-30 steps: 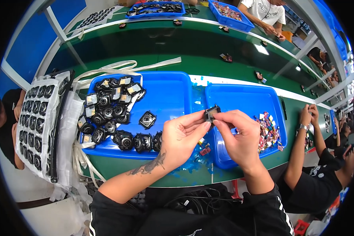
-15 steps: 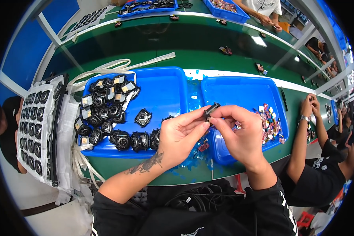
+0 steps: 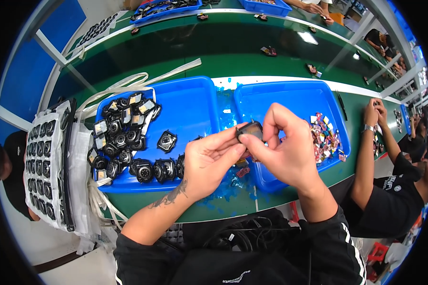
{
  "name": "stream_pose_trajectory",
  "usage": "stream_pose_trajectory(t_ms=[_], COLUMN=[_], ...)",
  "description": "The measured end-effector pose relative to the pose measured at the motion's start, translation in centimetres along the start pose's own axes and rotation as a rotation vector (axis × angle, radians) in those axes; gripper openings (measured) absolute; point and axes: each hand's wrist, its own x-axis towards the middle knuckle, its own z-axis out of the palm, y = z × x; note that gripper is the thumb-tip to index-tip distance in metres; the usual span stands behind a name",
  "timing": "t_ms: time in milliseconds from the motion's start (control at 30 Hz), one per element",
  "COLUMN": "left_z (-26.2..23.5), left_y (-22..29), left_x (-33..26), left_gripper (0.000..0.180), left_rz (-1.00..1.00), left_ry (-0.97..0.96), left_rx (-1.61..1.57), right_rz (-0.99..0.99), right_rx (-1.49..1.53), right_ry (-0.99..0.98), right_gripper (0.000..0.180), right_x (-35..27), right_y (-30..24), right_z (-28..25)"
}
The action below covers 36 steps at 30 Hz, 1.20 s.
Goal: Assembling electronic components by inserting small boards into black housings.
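A small dark part point(image 3: 250, 129) is held up between both hands, above the gap where two blue trays meet. It is pinched by the fingertips of the left hand point(image 3: 208, 161) from below and to the left, and by the thumb and curled fingers of the right hand point(image 3: 286, 151) from the right; both hands are closed around it, so only its top edge is seen.

Under the left hand, the left tray point(image 3: 195, 102) is filled on its left side with many round black parts point(image 3: 123, 137), some with pale squares on them, and one such part point(image 3: 167, 141) is set apart near the middle. In the right tray point(image 3: 290, 97), a heap of small coloured scraps point(image 3: 325, 140) is gathered at the right end. Bits of blue film point(image 3: 228, 187) are scattered on the green table point(image 3: 214, 52) by the near edge. White straps point(image 3: 128, 85) are laid behind the left tray, and a rack of black parts point(image 3: 45, 156) is placed at the far left. Another person's forearm point(image 3: 366, 156) is seen on the right.
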Motion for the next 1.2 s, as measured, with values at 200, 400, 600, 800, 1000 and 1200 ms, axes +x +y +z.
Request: stream_pose_trajectory(t_ms=[200,400,600,800,1000,1200], left_z=[0.9,0.4,0.0,-0.1,0.0,0.6], left_y=[0.2,0.3,1.2,1.5,1.2,0.2], left_x=[0.5,0.3,0.5,0.0,0.2,0.1], left_gripper=[0.041,0.031,0.026,0.021,0.019,0.031], left_rz=[0.041,0.207,0.564,0.379,0.001,0.019], left_ry=[0.200,0.106,0.017,0.008,0.004,0.127], left_rx=[-0.149,0.175,0.820,0.837,0.363,0.161], right_rz=[-0.014,0.118,0.216,0.175,0.149,0.054], right_rx=[0.369,0.469,0.678,0.657,0.587,0.378], right_ry=[0.125,0.024,-0.139,-0.156,-0.014,0.184], right_gripper=[0.016,0.010,0.008,0.008,0.020,0.033], right_x=[-1.5,-2.8,-2.3,-2.5,-2.8,-3.3], right_y=[1.2,1.1,1.2,2.1,1.4,1.7], right_z=[0.4,0.0,-1.0,-0.8,0.6,2.5])
